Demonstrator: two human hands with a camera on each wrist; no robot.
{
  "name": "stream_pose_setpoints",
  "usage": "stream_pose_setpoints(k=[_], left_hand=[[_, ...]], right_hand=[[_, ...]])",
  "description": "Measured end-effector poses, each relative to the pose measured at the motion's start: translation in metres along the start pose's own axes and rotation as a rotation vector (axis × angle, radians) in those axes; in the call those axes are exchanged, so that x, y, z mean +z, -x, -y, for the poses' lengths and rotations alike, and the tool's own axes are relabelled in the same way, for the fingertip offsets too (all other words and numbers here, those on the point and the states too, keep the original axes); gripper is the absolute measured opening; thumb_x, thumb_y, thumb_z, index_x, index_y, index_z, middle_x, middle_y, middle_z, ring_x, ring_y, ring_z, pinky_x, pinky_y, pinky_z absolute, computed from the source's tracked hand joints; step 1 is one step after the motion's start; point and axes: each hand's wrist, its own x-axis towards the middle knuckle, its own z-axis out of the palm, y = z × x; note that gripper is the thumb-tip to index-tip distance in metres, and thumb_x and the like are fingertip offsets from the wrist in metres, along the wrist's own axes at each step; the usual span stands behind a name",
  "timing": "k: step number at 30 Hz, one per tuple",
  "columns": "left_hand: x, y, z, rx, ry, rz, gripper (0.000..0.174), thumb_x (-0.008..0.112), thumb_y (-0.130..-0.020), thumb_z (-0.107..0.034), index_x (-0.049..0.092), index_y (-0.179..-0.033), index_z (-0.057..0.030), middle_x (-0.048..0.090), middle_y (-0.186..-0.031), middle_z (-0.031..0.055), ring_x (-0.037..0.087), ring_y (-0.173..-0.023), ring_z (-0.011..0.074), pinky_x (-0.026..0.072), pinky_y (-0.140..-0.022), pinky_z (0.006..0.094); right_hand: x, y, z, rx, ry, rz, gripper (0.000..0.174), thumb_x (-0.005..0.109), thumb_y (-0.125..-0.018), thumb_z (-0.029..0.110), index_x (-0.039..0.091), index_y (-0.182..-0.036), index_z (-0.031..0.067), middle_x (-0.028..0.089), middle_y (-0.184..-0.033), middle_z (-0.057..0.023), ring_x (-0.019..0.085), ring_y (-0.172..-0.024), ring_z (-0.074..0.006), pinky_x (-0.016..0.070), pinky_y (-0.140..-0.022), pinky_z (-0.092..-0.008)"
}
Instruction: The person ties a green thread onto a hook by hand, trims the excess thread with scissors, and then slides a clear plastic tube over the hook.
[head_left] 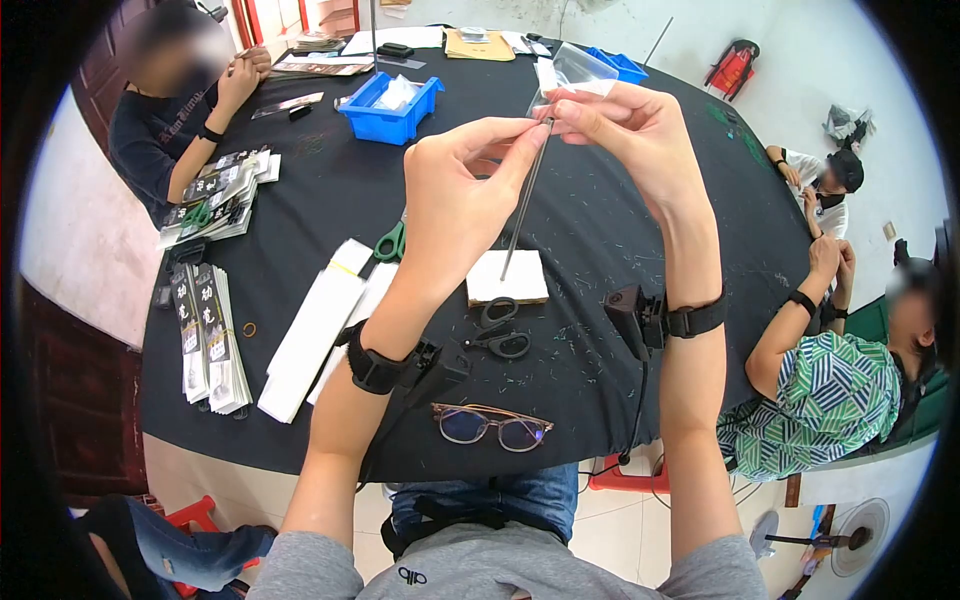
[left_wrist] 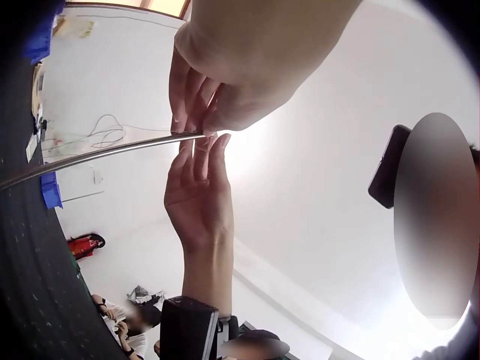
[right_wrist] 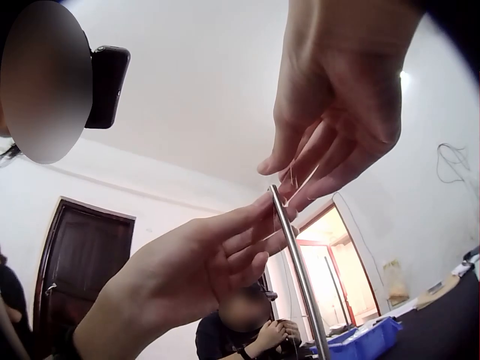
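The left hand and right hand nearly meet, fingertips bent in at upper centre; whether either clamps the metal rod I cannot tell. Its top lies between them, its long axis slanting down-left to the white block, centre frame.

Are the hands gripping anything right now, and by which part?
The fingertips of the left hand and right hand meet at the top end of the metal rod; whether they pinch it or something finer there cannot be told.
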Motion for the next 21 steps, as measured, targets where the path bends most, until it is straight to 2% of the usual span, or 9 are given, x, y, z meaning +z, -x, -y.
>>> stream_pose_setpoints(k=[15, 17, 18, 20, 21], left_hand=[[-0.016, -0.006, 0.003, -0.101, 0.152, 0.164, 0.018, 0.070, -0.085, -0.014, 0.072, -0.094, 0.0020, 0.071, -0.078, 0.0088, 0.067, -0.073, 0.0098, 0.0516, -0.066, 0.0205], [-0.023, -0.008, -0.001, -0.174, 0.101, 0.279, 0.018, 0.067, -0.087, -0.009, 0.069, -0.099, 0.0036, 0.071, -0.088, 0.0101, 0.067, -0.079, 0.0116, 0.0529, -0.075, 0.0226], [-0.027, -0.010, -0.001, -0.175, 0.101, 0.280, 0.018, 0.067, -0.087, -0.009, 0.069, -0.099, 0.0036, 0.071, -0.088, 0.0101, 0.067, -0.079, 0.0116, 0.0529, -0.075, 0.0226], [-0.036, -0.014, 0.000, -0.286, -0.060, 0.449, 0.019, 0.066, -0.087, -0.007, 0.068, -0.101, 0.0051, 0.070, -0.090, 0.0108, 0.067, -0.080, 0.0132, 0.0531, -0.077, 0.0238], [-0.041, -0.015, 0.001, -0.288, -0.061, 0.448, 0.019, 0.066, -0.087, -0.007, 0.068, -0.101, 0.0051, 0.070, -0.090, 0.0108, 0.067, -0.080, 0.0132, 0.0531, -0.077, 0.0238]], right_hand=[[0.002, 0.005, 0.000, 0.016, 0.076, 0.041, 0.025, 0.072, -0.083, 0.018, 0.071, -0.102, 0.0026, 0.072, -0.089, -0.0077, 0.067, -0.081, -0.0105, 0.0525, -0.071, -0.0240], [0.004, 0.006, -0.001, 0.051, 0.061, 0.044, 0.024, 0.073, -0.082, 0.016, 0.071, -0.101, 0.0014, 0.072, -0.088, -0.0079, 0.067, -0.079, -0.0104, 0.0521, -0.070, -0.0237], [0.004, 0.007, -0.002, 0.051, 0.060, 0.044, 0.024, 0.073, -0.082, 0.016, 0.071, -0.101, 0.0014, 0.072, -0.088, -0.0079, 0.067, -0.079, -0.0104, 0.0521, -0.070, -0.0237], [0.006, 0.009, -0.005, 0.061, 0.057, 0.090, 0.020, 0.072, -0.082, 0.011, 0.071, -0.099, -0.0001, 0.072, -0.088, -0.0089, 0.067, -0.078, -0.0106, 0.0523, -0.071, -0.0234], [0.008, 0.012, -0.007, 0.062, 0.056, 0.091, 0.020, 0.072, -0.082, 0.011, 0.071, -0.099, -0.0001, 0.072, -0.088, -0.0089, 0.067, -0.078, -0.0106, 0.0523, -0.071, -0.0234]])
